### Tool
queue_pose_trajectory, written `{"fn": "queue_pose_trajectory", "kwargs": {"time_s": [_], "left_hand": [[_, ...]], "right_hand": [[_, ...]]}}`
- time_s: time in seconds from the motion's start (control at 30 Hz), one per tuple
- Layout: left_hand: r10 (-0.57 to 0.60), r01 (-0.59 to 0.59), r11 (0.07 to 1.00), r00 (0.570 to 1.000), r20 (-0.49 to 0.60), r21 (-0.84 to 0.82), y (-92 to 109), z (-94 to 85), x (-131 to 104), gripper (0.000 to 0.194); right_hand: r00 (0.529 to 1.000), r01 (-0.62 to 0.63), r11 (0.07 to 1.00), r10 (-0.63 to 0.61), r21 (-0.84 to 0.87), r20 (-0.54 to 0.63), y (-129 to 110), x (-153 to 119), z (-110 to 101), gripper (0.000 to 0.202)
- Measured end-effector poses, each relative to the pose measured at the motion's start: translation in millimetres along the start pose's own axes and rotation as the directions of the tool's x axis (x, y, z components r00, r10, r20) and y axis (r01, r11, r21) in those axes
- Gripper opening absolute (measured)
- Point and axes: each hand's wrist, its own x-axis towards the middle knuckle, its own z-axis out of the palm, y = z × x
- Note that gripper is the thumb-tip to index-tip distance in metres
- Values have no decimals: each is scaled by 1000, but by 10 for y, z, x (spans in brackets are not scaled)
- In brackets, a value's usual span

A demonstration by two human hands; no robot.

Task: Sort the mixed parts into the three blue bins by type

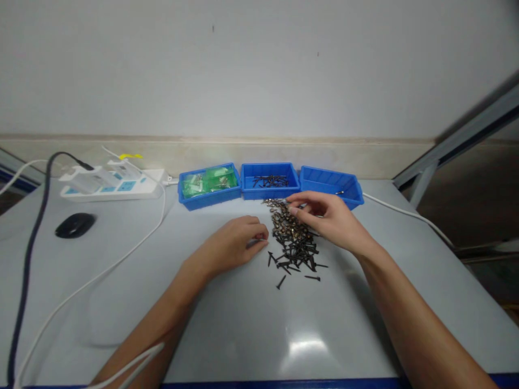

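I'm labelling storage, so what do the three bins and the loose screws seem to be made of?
Bins: likely plastic, glossy blue, judging by their moulded-looking rims and ribbed walls.

Screws: probably metal; some look dark and fairly dull, others brassy with small glints, perhaps plated or coated.

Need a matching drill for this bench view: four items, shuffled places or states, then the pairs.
Items
1. Mouse
2. Left blue bin
3. Middle blue bin
4. Left hand

Places or states
A. Contains loose dark screws
B. Beside the hardware pile, fingers curled
C. Nearer the camera than the power strip
D. Contains green packets

Pairs: 1-C, 2-D, 3-A, 4-B
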Motion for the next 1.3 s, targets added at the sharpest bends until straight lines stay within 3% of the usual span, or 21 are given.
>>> {"fn": "queue_pose_trajectory", "kwargs": {"time_s": [0.07, 0.13, 0.2, 0.27, 0.37, 0.47, 0.73, 0.9, 1.03, 1.2, 1.3], "left_hand": [[16, -15, 999, 999, 38, -51, 37, -2, -14, 12], [36, -27, 994, 996, 85, -102, 64, 2, -22, 26], [52, -37, 991, 991, 119, -130, 75, 16, -17, 37], [56, -38, 990, 989, 135, -137, 72, 38, -3, 40], [56, -36, 989, 988, 140, -142, 55, 70, 25, 35], [46, -27, 988, 991, 123, -150, 26, 77, 41, 26], [-65, 70, 992, 997, 48, -107, -66, -36, 7, 1], [-107, 108, 994, 993, -52, -1, -99, -48, 13, 16], [-87, 94, 989, 994, -70, 112, -91, -22, 27, 18], [-123, 129, 973, 992, -41, 193, -77, -43, 18, 15], [-113, 125, 977, 991, -76, 173, -90, -59, 22, 14]], "right_hand": [[992, 56, 980, -76, -193, -99, 5, -163, -39, 30], [956, 188, 911, -254, -366, -143, 26, -352, -43, 36], [918, 360, 816, -397, -451, 15, 72, -521, -20, 67], [873, 481, 722, -451, -497, 188, 140, -622, 20, 89], [820, 554, 635, -528, -538, 222, 237, -626, 94, 88], [797, 574, 614, -570, -541, 199, 271, -537, 182, 81], [821, 515, 647, -561, -562, 107, 226, -374, 394, 62], [839, 477, 671, -540, -567, 67, 241, -348, 416, 45], [852, 470, 739, -522, -483, 31, 206, -330, 389, 43], [847, 457, 828, -517, -325, -127, 94, -163, 343, 24], [828, 430, 866, -491, -256, -270, 40, -90, 340, 17]]}}
